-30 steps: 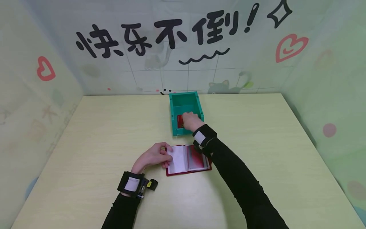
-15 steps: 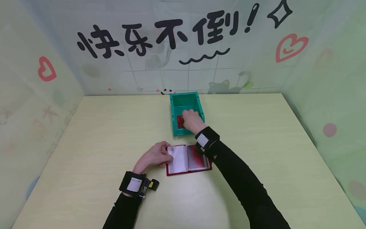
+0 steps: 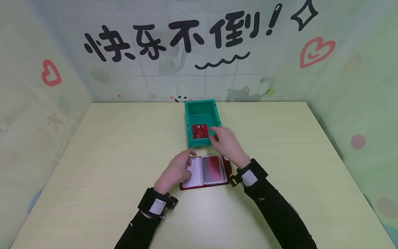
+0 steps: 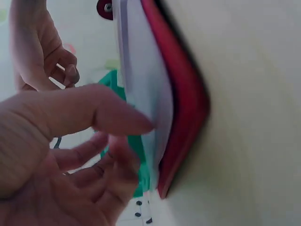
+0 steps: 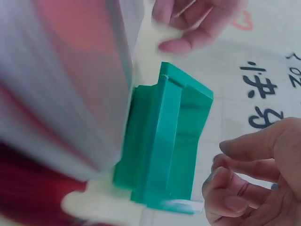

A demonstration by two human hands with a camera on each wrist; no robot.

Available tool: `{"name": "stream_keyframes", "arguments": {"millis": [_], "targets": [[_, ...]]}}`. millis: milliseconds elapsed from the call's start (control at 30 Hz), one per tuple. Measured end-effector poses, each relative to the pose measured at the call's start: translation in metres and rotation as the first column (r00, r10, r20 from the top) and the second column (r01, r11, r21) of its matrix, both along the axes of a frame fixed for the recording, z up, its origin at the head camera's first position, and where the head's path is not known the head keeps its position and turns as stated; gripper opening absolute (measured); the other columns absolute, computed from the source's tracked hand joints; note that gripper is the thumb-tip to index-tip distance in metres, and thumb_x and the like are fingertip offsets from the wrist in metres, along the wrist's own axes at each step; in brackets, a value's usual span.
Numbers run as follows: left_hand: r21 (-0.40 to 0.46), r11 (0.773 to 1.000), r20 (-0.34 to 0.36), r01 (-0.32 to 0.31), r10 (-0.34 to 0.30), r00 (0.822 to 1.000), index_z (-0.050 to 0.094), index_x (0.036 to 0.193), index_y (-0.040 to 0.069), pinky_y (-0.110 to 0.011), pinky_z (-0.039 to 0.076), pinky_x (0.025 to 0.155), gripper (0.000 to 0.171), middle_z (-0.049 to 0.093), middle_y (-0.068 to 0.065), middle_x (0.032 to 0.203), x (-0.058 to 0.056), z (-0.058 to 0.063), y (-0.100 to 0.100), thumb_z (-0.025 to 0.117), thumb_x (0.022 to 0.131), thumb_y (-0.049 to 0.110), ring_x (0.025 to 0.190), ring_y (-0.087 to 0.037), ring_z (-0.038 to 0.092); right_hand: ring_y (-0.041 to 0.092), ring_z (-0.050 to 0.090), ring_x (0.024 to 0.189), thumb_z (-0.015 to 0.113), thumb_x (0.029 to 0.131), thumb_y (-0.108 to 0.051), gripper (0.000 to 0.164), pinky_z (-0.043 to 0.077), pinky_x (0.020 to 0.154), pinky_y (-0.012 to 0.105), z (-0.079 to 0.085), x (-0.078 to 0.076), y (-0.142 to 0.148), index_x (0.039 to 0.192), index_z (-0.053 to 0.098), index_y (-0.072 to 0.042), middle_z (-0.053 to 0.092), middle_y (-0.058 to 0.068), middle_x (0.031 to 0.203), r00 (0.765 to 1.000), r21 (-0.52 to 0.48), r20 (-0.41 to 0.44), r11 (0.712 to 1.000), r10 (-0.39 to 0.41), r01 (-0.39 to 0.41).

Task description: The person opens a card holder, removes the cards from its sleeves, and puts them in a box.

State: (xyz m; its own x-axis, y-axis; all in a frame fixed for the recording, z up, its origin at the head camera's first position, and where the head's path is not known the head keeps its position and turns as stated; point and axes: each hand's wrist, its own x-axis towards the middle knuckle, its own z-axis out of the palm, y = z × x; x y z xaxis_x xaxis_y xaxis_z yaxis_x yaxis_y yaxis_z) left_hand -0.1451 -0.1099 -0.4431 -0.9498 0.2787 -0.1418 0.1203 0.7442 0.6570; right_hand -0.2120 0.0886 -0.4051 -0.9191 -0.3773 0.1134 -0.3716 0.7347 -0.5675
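A red card holder (image 3: 203, 187) lies open on the table, with white and clear sleeves; a red-and-grey card (image 3: 212, 168) shows in the right-hand sleeve. My left hand (image 3: 178, 170) is over its left page, thumb and fingers apart, and the left wrist view has the thumb (image 4: 124, 117) beside the page edge. Behind the holder stands a teal box (image 3: 188, 133) with red cards (image 3: 200, 131) inside near its front. My right hand (image 3: 228, 142) hovers by the box's front right corner, fingers loosely bent and holding nothing in the right wrist view.
The pale wooden table (image 3: 118, 148) reaches back to a printed cloth (image 3: 124, 83) with large dark characters. Similar cloth walls rise on the left and right. The box stands at the table's back, just behind the card holder.
My right hand has come out of the teal box toward me and to the right, uncovering the red cards. My left hand has shifted right and slightly up over the left page.
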Motion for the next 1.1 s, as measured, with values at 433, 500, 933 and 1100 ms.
{"name": "stream_keyframes", "arguments": {"millis": [433,500,933,1100], "targets": [[0.112,0.95,-0.002,0.292,-0.294,0.956,0.032,0.155,0.009,-0.047,0.05,0.104,0.093,0.046,-0.012,0.15,0.004,-0.004,0.01,0.084,0.08,0.025,0.126,-0.028,0.049,0.017,0.057,0.073,0.062,0.098,-0.013,0.025,0.05,0.059,0.024,-0.033,0.027,0.04,0.116,0.071,0.002,0.073,0.015,0.101,0.983,-0.217,0.18,0.976,0.047,-0.007],[0.08,0.953,-0.019,0.293,-0.292,0.956,0.032,0.155,0.01,-0.048,0.049,0.107,0.1,0.043,-0.01,0.152,0.004,-0.005,0.012,0.088,0.075,0.029,0.131,-0.028,0.047,0.018,0.057,0.074,0.063,0.097,-0.014,0.025,0.05,0.059,0.024,-0.035,0.027,0.041,0.115,0.072,0.001,0.073,0.014,0.101,0.984,-0.222,0.176,0.975,0.042,-0.002],[0.047,0.973,-0.008,0.227,-0.226,0.974,0.033,0.156,0.017,-0.049,0.053,0.103,0.104,0.04,-0.009,0.148,0.007,-0.002,0.02,0.091,0.071,0.027,0.129,-0.028,0.049,0.015,0.056,0.074,0.066,0.097,-0.016,0.026,0.049,0.066,0.02,-0.068,0.029,0.043,0.12,0.071,-0.005,0.069,0.012,0.089,0.968,-0.346,0.223,0.938,0.115,-0.032],[0.054,0.973,-0.013,0.225,-0.225,0.974,0.032,0.156,0.017,-0.05,0.052,0.103,0.104,0.04,-0.01,0.148,0.007,-0.002,0.019,0.091,0.071,0.029,0.128,-0.028,0.05,0.018,0.056,0.085,0.067,0.097,-0.015,0.028,0.047,0.073,0.02,-0.075,0.027,0.045,0.122,0.07,-0.003,0.069,0.016,0.099,0.963,-0.414,0.229,0.909,0.143,-0.037]]}}
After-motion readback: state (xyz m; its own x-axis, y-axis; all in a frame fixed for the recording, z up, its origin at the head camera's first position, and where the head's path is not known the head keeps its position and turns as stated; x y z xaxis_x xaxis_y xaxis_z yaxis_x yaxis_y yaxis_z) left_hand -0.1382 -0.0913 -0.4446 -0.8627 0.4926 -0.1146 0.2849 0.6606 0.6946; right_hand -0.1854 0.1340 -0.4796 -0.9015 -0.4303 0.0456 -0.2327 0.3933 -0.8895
